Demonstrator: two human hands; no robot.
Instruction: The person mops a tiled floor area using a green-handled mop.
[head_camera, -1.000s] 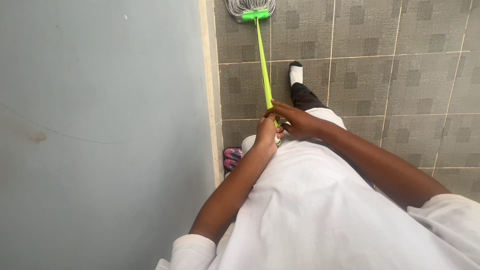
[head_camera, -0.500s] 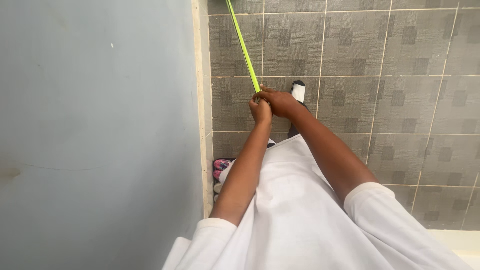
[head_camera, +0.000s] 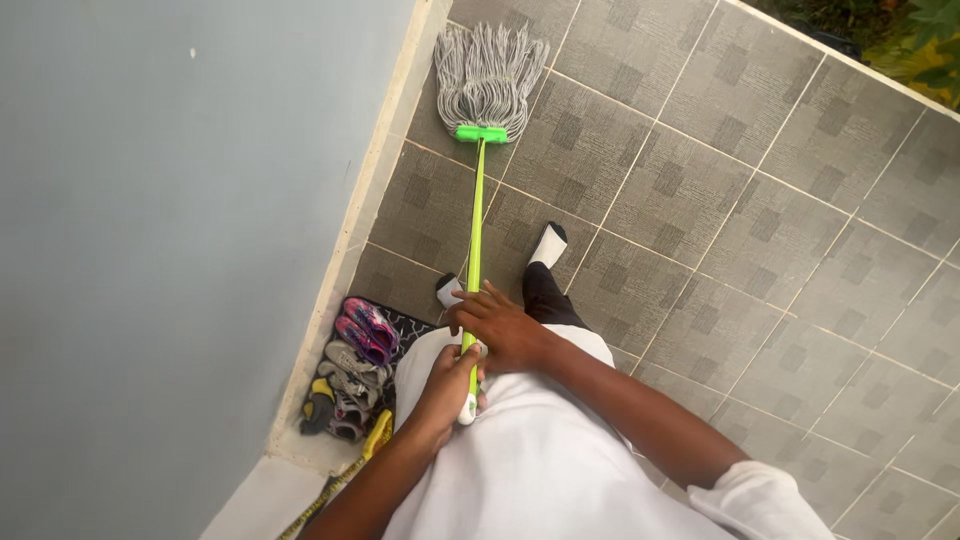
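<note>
No packages, labels, signs or screens are visible in the head view.

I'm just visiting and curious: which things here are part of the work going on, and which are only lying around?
In use: green-handled mop, left hand, right hand, grey tiled floor.
Lying about: shoes by the wall, plants.
</note>
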